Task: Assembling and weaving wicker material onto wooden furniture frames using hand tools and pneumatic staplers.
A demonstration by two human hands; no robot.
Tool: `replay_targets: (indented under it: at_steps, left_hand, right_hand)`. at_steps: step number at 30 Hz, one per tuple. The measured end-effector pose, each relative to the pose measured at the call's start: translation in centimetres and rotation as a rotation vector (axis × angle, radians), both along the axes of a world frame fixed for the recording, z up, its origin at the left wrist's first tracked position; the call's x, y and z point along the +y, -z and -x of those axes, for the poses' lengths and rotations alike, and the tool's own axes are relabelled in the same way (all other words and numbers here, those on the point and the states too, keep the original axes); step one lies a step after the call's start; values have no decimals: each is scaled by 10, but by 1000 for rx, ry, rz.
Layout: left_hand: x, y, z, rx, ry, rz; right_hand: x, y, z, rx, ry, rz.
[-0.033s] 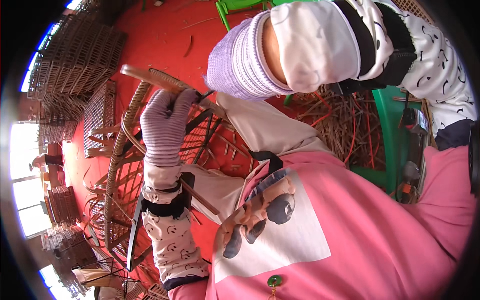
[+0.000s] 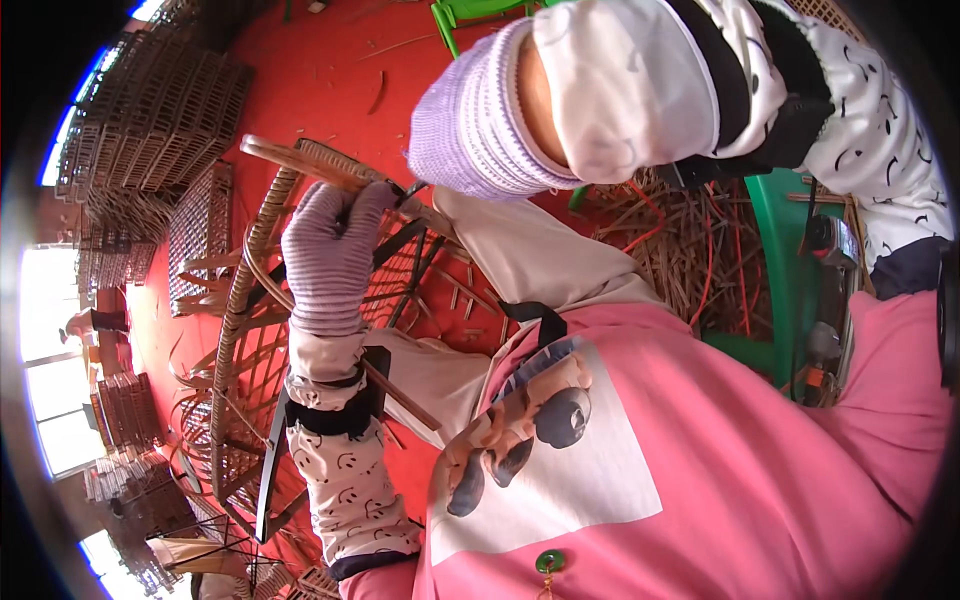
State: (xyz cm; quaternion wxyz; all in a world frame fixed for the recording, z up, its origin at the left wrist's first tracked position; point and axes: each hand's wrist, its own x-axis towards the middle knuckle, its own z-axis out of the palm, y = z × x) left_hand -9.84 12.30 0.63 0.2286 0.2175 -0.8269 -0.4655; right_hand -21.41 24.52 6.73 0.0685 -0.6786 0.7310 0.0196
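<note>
My left hand (image 2: 325, 255), in a striped lilac glove, is closed at the rim of a woven basket (image 2: 228, 370). Between its thumb and fingers it pinches a flat brown strip (image 2: 290, 158), whose pale end juts out to the left along the rim. My right hand (image 2: 475, 125), in a lilac knitted glove, is curled just right of the left one, above the rim. Its fingers face away from me. A thin dark tip (image 2: 416, 187) shows under it; what it belongs to is hidden. The basket stands tilted against my legs, with loose strip ends poking out on its left.
Stacked woven baskets (image 2: 150, 120) rise at the left, near bright windows. Cut strips (image 2: 690, 250) lie heaped on the right beside a green chair (image 2: 785, 270). Short offcuts are scattered over the red floor (image 2: 330, 60). Another green chair (image 2: 480, 10) stands at the far edge.
My right hand has shifted very slightly to the left. The left hand keeps its hold at the basket rim.
</note>
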Motion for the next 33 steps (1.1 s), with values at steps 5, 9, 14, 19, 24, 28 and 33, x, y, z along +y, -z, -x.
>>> replay_targets:
  at_steps: [5,9,14,19,24,28,33]
  left_hand:
    - [-5,7,-1,41,-8,440]
    - [-9,13,2,31,-105,412]
    - [-8,8,0,11,-100,284]
    - [-8,2,0,-13,-73,1]
    - [-10,0,-1,-85,-83,59]
    - [-7,0,2,-37,-89,91]
    - [-4,2,3,-59,-109,140]
  right_hand:
    - [19,-37,36,-293,59,89]
    - [30,1,121,-1715,309,-362]
    - [12,98,46,-1783,511,278]
    - [-32,133,22,-2071,513,221]
    - [-47,131,36,-1928,485,48]
    - [-50,124,35,-1947,476,9]
    - [-46,131,35,-2027,477,-8]
